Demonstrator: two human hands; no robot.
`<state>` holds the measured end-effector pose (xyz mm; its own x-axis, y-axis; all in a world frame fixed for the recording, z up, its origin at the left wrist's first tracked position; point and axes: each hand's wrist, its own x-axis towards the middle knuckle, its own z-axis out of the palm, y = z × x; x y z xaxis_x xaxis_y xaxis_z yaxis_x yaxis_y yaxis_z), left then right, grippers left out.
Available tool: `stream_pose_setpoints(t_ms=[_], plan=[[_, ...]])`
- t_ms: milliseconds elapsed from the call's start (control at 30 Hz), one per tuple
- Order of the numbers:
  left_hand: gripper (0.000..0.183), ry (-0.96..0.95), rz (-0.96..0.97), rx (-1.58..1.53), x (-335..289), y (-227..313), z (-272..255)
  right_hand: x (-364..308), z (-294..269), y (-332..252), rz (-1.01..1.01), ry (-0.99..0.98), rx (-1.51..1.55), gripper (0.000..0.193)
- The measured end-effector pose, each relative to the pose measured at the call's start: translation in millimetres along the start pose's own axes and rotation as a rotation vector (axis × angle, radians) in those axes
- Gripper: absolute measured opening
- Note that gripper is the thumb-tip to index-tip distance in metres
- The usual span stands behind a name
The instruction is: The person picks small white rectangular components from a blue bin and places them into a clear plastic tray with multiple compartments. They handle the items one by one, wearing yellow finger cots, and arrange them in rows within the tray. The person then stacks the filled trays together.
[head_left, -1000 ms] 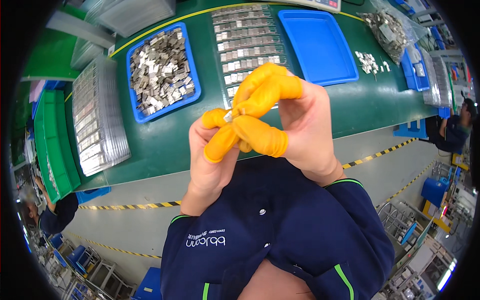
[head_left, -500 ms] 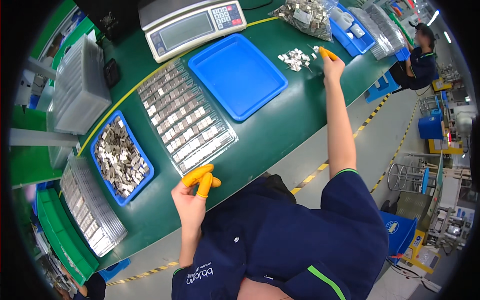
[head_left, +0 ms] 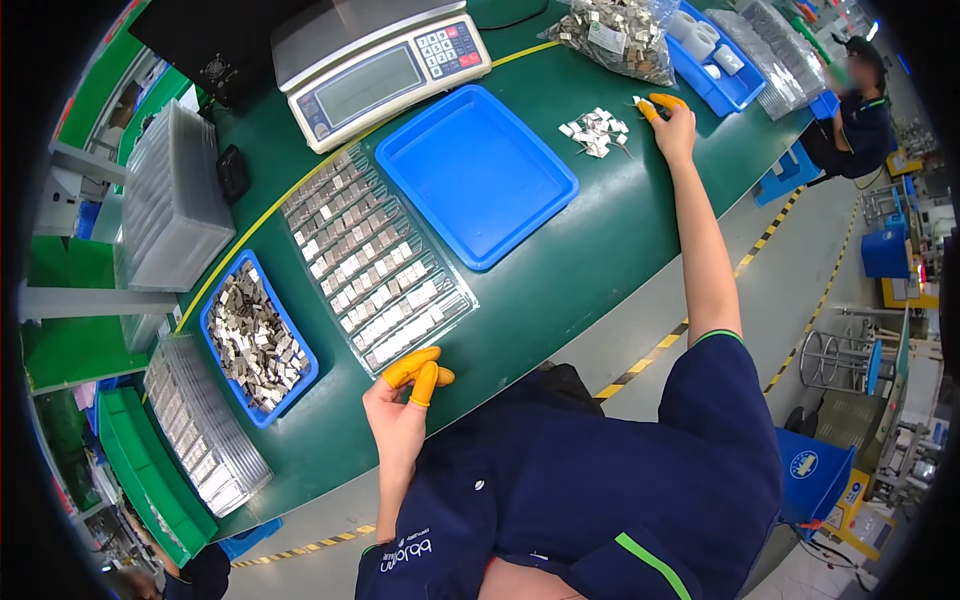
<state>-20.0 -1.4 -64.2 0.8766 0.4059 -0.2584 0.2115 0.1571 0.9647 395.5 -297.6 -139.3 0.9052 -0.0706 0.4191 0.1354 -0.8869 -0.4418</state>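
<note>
Yellow finger cots cover the fingertips of both hands. My right hand (head_left: 677, 132) is at the far right of the table, thumb and forefinger closed on a small white part (head_left: 638, 101) at their tips. Just left of it lies a loose pile of small white parts with thin leads (head_left: 597, 132). My left hand (head_left: 400, 410) hovers by the near corner of a clear plastic tray (head_left: 462, 305) filled with rows of small silvery-white blocks. Its fingers are pinched together; whatever they hold, if anything, is hidden.
An empty blue tray (head_left: 480, 258) sits between the clear tray and the pile. Behind are a scale (head_left: 375, 80) and a bag of parts (head_left: 615, 40). A blue bin of metal blocks (head_left: 312, 365) and stacked clear trays (head_left: 205, 430) stand left. Another person (head_left: 862, 120) sits far right.
The view has shifted slightly. My right thumb and forefinger have turned, and a small white part now shows at their tips, a little apart from the pile. My left hand keeps its pinch.
</note>
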Motion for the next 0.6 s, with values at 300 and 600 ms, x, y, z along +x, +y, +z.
stream_pose_setpoints(t_ms=[300, 600], plan=[[0.019, 0.031, -0.022, -0.019, 0, -2, 1, -2, -6, -11, -0.113, 0.308, -0.057, 0.022], [0.019, -0.023, 0.021, -0.006, 1, -3, 2, 2, 17, 7, -0.201, 0.024, 0.183, 0.025]])
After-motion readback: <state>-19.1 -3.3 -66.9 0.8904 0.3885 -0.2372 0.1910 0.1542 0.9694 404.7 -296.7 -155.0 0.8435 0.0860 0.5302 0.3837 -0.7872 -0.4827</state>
